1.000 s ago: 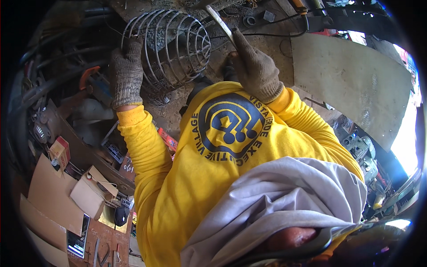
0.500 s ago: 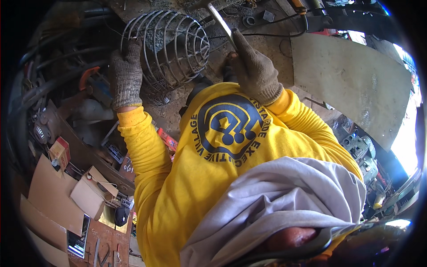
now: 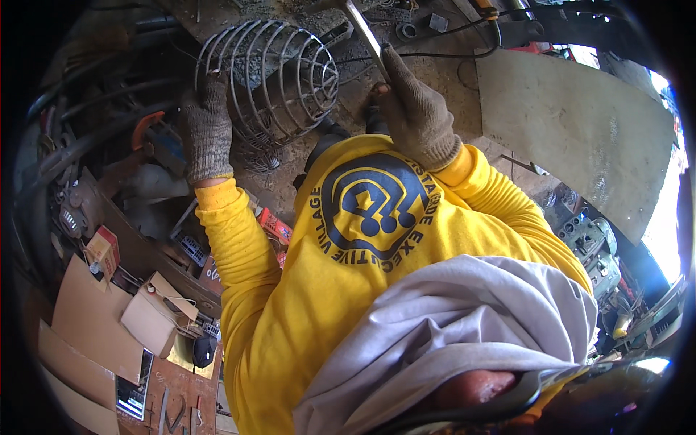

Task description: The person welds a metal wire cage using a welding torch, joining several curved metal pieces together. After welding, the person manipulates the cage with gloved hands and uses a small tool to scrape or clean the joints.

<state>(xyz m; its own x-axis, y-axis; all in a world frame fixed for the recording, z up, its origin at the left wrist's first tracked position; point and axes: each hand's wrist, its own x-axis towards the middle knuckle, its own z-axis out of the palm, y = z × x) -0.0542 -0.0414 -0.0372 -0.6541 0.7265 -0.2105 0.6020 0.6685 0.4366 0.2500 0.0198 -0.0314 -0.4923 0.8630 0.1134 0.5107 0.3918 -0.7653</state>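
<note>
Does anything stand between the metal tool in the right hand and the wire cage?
Nothing visible does: open space separates the metal tool in the right hand from the wire cage at the left hand. A dark cable and slotted metal piece show behind the gap, seemingly lower down.

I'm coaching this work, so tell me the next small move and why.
Probably ease the metal tool toward the wire cage: the right hand grips the tool, its shaft showing apart from the cage, while the left hand holds the cage's left side.
</note>
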